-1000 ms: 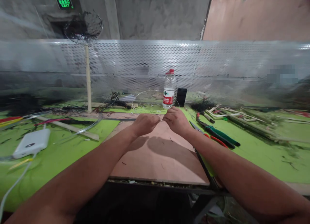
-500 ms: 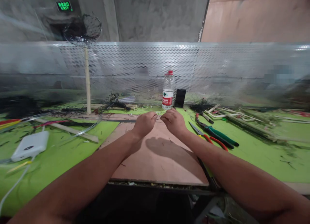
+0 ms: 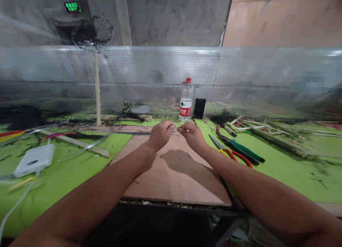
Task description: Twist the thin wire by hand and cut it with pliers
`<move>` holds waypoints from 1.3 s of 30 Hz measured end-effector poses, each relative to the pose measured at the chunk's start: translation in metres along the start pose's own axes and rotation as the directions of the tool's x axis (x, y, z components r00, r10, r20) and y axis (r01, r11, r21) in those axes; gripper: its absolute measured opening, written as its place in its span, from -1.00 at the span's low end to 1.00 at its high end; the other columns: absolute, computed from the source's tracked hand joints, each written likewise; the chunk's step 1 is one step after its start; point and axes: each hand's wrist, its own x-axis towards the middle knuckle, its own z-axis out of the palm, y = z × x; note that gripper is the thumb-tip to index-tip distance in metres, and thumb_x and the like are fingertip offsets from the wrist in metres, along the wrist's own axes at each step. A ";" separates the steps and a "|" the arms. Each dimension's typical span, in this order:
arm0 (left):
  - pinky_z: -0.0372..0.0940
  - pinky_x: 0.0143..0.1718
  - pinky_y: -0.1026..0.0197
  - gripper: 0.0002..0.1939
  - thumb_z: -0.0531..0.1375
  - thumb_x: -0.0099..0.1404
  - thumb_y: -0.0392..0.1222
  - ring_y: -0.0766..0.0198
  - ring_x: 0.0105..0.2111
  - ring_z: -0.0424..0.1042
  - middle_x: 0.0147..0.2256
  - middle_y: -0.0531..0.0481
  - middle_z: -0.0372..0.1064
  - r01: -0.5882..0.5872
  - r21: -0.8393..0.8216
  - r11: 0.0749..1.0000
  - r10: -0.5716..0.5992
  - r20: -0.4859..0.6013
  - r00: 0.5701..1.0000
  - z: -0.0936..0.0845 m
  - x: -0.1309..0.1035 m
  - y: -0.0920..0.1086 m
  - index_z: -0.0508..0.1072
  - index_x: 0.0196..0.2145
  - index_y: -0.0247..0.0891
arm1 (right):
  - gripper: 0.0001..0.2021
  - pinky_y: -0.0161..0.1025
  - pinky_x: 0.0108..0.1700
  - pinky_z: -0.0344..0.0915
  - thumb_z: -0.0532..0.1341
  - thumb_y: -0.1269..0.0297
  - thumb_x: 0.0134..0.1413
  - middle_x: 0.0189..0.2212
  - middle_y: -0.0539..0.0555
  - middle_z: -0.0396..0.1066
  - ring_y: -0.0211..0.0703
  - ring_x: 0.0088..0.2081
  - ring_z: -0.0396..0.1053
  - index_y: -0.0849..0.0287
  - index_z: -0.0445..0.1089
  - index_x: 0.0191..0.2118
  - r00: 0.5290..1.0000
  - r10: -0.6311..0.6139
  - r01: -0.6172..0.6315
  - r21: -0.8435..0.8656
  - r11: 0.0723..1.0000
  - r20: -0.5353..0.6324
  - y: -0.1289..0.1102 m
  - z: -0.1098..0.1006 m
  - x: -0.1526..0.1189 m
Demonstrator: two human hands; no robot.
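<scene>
My left hand [image 3: 162, 134] and my right hand [image 3: 191, 133] come close together above the far part of a pinkish-brown board [image 3: 176, 184]. Fingers on both hands are curled into a pinch, tips facing each other with a narrow gap. Whatever they hold between them is too small to make out. Just behind the hands stands a water bottle [image 3: 185, 102] with a red cap and a red-and-white label. A dark phone [image 3: 199, 108] leans upright beside it.
Right of the board lie orange-handled scissors [image 3: 231, 153] and green-handled pliers [image 3: 244, 150], then bamboo strips [image 3: 278, 138]. On the left are a white power bank [image 3: 34, 159] with a cable, a flat wooden stick [image 3: 77, 143] and an upright pole [image 3: 97, 90]. A perforated metal screen [image 3: 133, 72] runs behind.
My right hand's fingers have lowered slightly into a flatter pinch. The left hand stays nearly in place, and the whole view has shifted a little.
</scene>
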 end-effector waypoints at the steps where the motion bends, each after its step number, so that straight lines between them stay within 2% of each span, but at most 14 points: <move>1: 0.18 -0.36 0.28 -0.73 -0.02 0.30 -0.11 0.29 -0.39 0.35 -0.41 0.00 0.41 0.000 -0.028 1.000 0.000 -0.007 1.000 -0.001 0.000 0.001 0.43 -0.32 -0.24 | -0.79 -0.30 -0.38 0.11 0.16 0.27 0.02 -0.58 -0.02 0.20 -0.23 -0.45 0.18 0.19 0.30 -0.57 0.999 0.043 -0.043 0.054 0.998 0.002 0.000 0.001 0.000; 4: 0.22 -0.28 0.28 -0.75 0.01 0.28 -0.13 0.28 -0.30 0.39 -0.30 -0.01 0.45 -0.003 -0.082 0.997 0.001 -0.019 1.000 -0.001 -0.001 0.001 0.43 -0.21 -0.24 | -0.77 -0.32 -0.40 0.09 0.16 0.23 0.00 -0.59 -0.05 0.15 -0.26 -0.47 0.14 0.19 0.24 -0.59 0.993 0.111 -0.116 0.175 0.978 0.037 0.000 0.003 -0.003; 6: 0.22 -0.25 0.27 -0.74 0.02 0.28 -0.15 0.26 -0.26 0.40 -0.24 -0.02 0.46 -0.013 -0.050 0.999 0.012 -0.015 1.000 -0.001 -0.001 0.000 0.43 -0.17 -0.23 | -0.78 -0.32 -0.39 0.09 0.16 0.21 0.00 -0.58 -0.05 0.17 -0.27 -0.45 0.14 0.19 0.25 -0.57 0.988 0.138 -0.152 0.241 0.958 0.073 0.000 0.003 -0.005; 9: 0.21 -0.28 0.27 -0.74 0.01 0.30 -0.14 0.25 -0.27 0.41 -0.25 -0.02 0.47 -0.063 0.094 0.994 0.062 0.005 0.998 -0.002 -0.002 0.000 0.44 -0.19 -0.22 | -0.81 -0.32 -0.39 0.11 0.13 0.20 0.03 -0.56 -0.04 0.24 -0.27 -0.45 0.18 0.20 0.32 -0.48 0.969 0.186 -0.233 0.353 0.906 0.160 -0.002 0.002 -0.007; 12: 0.17 -0.34 0.26 -0.74 -0.01 0.31 -0.13 0.24 -0.32 0.41 -0.31 -0.03 0.47 -0.119 0.251 0.961 0.116 0.028 0.993 -0.004 -0.003 0.001 0.45 -0.22 -0.21 | -0.82 -0.33 -0.46 0.10 0.11 0.22 0.04 -0.60 -0.05 0.25 -0.31 -0.53 0.19 0.21 0.35 -0.43 0.937 0.217 -0.321 0.436 0.841 0.272 -0.006 0.001 -0.008; 15: 0.12 -0.40 0.25 -0.72 -0.03 0.33 -0.12 0.24 -0.37 0.40 -0.40 -0.04 0.45 -0.182 0.374 0.909 0.166 0.077 0.983 -0.006 -0.004 0.002 0.44 -0.29 -0.23 | -0.80 -0.35 -0.56 0.03 0.14 0.22 0.01 -0.65 -0.07 0.22 -0.36 -0.62 0.14 0.21 0.31 -0.52 0.908 0.257 -0.394 0.462 0.795 0.331 -0.006 0.000 -0.008; 19: 0.08 -0.46 0.23 -0.78 -0.01 0.29 -0.20 0.22 -0.43 0.37 -0.46 -0.05 0.40 -0.317 0.471 0.823 0.259 0.185 0.948 -0.008 -0.004 0.000 0.42 -0.34 -0.24 | -0.78 -0.36 -0.62 -0.03 0.18 0.24 -0.05 -0.70 -0.09 0.19 -0.40 -0.68 0.07 0.21 0.25 -0.61 0.888 0.319 -0.450 0.487 0.748 0.331 -0.002 0.002 -0.007; 23: 0.05 -0.49 0.23 -0.81 -0.01 0.25 -0.31 0.21 -0.46 0.35 -0.49 -0.06 0.37 -0.441 0.497 0.747 0.351 0.268 0.897 -0.009 -0.002 -0.003 0.39 -0.37 -0.27 | -0.79 -0.37 -0.65 -0.05 0.20 0.25 -0.10 -0.73 -0.10 0.17 -0.41 -0.71 0.03 0.21 0.24 -0.62 0.860 0.368 -0.505 0.496 0.706 0.353 -0.001 0.003 -0.007; 27: 0.06 -0.49 0.23 -0.82 -0.02 0.23 -0.35 0.22 -0.47 0.35 -0.50 -0.08 0.36 -0.498 0.491 0.715 0.393 0.307 0.867 -0.008 -0.002 -0.004 0.37 -0.38 -0.30 | -0.81 -0.36 -0.66 -0.05 0.19 0.28 -0.13 -0.75 -0.11 0.15 -0.40 -0.72 0.02 0.19 0.22 -0.63 0.837 0.416 -0.542 0.433 0.720 0.357 -0.005 0.001 -0.004; 30: 0.07 -0.47 0.24 -0.80 -0.04 0.29 -0.28 0.21 -0.44 0.37 -0.47 -0.09 0.38 -0.431 0.498 0.752 0.349 0.253 0.902 -0.005 -0.003 -0.002 0.36 -0.35 -0.30 | -0.81 -0.35 -0.65 -0.05 0.16 0.27 -0.10 -0.74 -0.11 0.16 -0.38 -0.71 0.03 0.18 0.22 -0.62 0.859 0.392 -0.494 0.332 0.804 0.330 -0.008 -0.004 -0.001; 34: 0.10 -0.43 0.24 -0.73 -0.07 0.33 -0.14 0.21 -0.40 0.39 -0.44 -0.08 0.40 -0.272 0.475 0.837 0.224 0.157 0.962 -0.003 -0.004 0.002 0.37 -0.32 -0.28 | -0.79 -0.36 -0.56 0.01 0.13 0.28 -0.04 -0.71 -0.09 0.17 -0.35 -0.63 0.10 0.18 0.22 -0.62 0.938 0.254 -0.285 0.107 0.952 0.237 -0.009 -0.009 0.001; 39: 0.13 -0.37 0.24 -0.77 -0.02 0.32 -0.14 0.21 -0.32 0.41 -0.33 -0.03 0.45 -0.139 0.387 0.912 0.120 0.074 0.990 -0.004 -0.001 0.008 0.39 -0.24 -0.22 | -0.80 -0.35 -0.48 0.02 0.09 0.31 0.01 -0.63 -0.04 0.25 -0.29 -0.53 0.17 0.18 0.27 -0.58 0.984 0.096 -0.086 -0.075 0.993 0.149 -0.010 -0.007 0.000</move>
